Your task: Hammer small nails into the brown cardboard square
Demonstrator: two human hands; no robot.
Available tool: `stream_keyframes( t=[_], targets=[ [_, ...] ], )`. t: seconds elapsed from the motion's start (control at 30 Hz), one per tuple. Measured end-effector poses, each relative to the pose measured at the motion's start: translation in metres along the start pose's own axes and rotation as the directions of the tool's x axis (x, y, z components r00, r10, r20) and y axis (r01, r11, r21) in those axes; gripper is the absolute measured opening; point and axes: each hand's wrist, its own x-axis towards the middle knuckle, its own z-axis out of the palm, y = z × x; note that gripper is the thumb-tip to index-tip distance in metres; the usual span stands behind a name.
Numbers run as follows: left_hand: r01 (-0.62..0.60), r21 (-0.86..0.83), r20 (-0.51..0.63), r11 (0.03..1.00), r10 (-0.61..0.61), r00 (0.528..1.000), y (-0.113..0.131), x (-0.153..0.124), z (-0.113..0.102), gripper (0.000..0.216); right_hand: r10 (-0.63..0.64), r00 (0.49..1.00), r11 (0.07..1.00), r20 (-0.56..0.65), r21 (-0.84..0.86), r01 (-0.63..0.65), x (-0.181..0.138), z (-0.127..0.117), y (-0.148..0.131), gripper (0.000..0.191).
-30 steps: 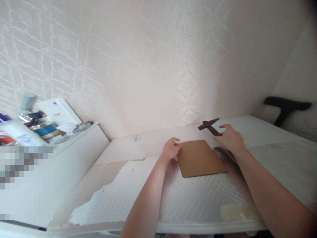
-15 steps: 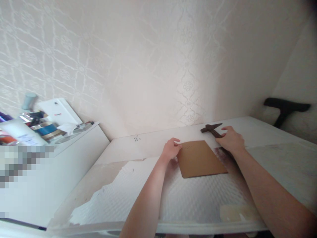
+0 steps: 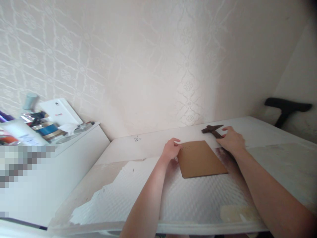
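Observation:
A flat brown board (image 3: 199, 159) with a row of small holes near its far edge lies on a white table (image 3: 148, 205). My left hand (image 3: 170, 150) is closed in a pinch on the board's far left corner. My right hand (image 3: 231, 140) is wrapped around the handle of a small dark hammer (image 3: 211, 129), whose head rests low on the table just beyond the board's far right corner.
A white side cabinet (image 3: 61, 158) on the left carries tape rolls, bottles and papers. A patterned wall stands right behind the table. A dark chair armrest (image 3: 287, 107) shows at the right. Peeling white covering lies on the table's near part.
My right hand has lowered the hammer from a raised position down to the table surface. The left hand and the board have stayed in place.

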Motion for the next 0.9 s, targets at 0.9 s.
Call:
stream_keyframes(
  t=[0.9],
  targets=[
    [0.002,0.024,-0.009,1.000,-0.002,1.000,-0.001,0.001,0.002,0.032,-0.345,0.934,0.938,-0.092,-0.037,0.343,-0.012,0.004,-0.025,0.035]
  ],
)
